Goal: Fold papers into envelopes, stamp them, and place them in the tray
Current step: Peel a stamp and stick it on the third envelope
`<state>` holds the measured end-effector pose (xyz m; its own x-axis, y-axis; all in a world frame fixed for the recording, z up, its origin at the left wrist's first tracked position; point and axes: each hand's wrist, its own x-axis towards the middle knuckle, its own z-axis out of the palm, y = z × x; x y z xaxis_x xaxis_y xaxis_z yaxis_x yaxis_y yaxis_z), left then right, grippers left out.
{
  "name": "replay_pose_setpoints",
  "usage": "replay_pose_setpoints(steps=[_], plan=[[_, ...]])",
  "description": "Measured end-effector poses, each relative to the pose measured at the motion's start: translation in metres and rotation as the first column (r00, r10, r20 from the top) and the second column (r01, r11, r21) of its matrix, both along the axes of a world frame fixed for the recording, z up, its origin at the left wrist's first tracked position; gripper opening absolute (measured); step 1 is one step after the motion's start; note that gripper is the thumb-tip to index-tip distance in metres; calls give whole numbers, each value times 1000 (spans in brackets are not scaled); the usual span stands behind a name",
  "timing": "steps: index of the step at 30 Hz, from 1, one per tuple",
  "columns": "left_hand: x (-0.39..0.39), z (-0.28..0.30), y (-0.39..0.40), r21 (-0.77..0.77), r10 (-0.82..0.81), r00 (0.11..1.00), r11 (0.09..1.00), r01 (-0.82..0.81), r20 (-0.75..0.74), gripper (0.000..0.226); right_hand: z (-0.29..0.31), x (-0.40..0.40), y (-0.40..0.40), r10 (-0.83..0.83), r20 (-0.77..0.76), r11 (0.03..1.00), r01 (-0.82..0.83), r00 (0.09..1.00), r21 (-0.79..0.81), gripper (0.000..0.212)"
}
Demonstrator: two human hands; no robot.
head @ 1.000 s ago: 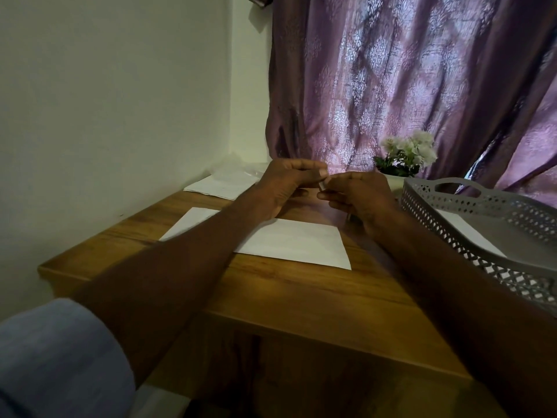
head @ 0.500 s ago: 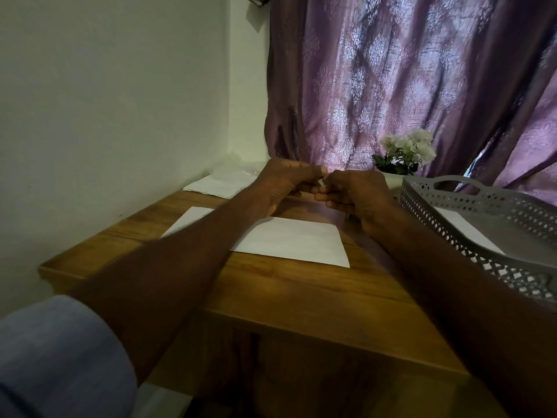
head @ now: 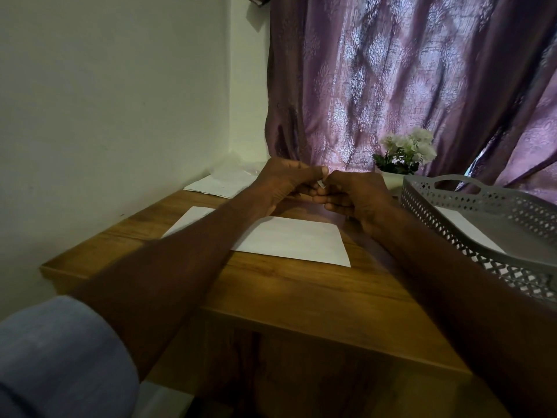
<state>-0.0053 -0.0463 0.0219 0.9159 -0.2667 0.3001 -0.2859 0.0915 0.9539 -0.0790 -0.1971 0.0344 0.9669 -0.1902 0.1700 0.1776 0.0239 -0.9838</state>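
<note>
We hold our two hands up together over the far side of the wooden table (head: 301, 297). Our left hand (head: 283, 184) and our right hand (head: 355, 197) meet at the fingertips, and both have their fingers curled in. Between them we pinch a tiny white bit (head: 322, 184), maybe a stamp, but it is too small for us to tell for sure. Under our hands a white envelope (head: 289, 239) lies flat on the table, and our left arm crosses over its left part. On our right sits a gray tray (head: 482, 191) with little holes in its sides and a handle at the far end. A white paper (head: 464, 227) lies inside the tray. At the far left of the table, by the wall, lie more white papers (head: 223, 185). Behind the tray stands a small pot of white flowers (head: 404, 149), and a purple curtain (head: 407, 79) hangs behind it all. A blue sleeve (head: 60, 357) shows at the bottom left.
</note>
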Motion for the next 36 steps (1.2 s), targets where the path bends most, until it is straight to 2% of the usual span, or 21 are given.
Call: replay_pose_setpoints(steps=[10,17,26,30,36], plan=[[2,-2,0,7,-78,996,997,78,-33,28,-3,6,-6,22,-25,1000,-22,999,21,28],[3,2,2,-38,-51,996,998,48,-80,40,-1,8,-6,46,-26,999,-45,999,26,24],[0,3,4,-30,-24,997,999,21,-77,39,-5,13,-8,53,-25,998,-52,998,28,29],[0,3,4,-17,-77,994,997,76,-73,42,-6,13,-11,50,-25,998,-49,998,44,29],[-2,5,9,4,-141,986,990,141,-84,31,-5,11,-10,40,-41,999,-40,998,13,29]])
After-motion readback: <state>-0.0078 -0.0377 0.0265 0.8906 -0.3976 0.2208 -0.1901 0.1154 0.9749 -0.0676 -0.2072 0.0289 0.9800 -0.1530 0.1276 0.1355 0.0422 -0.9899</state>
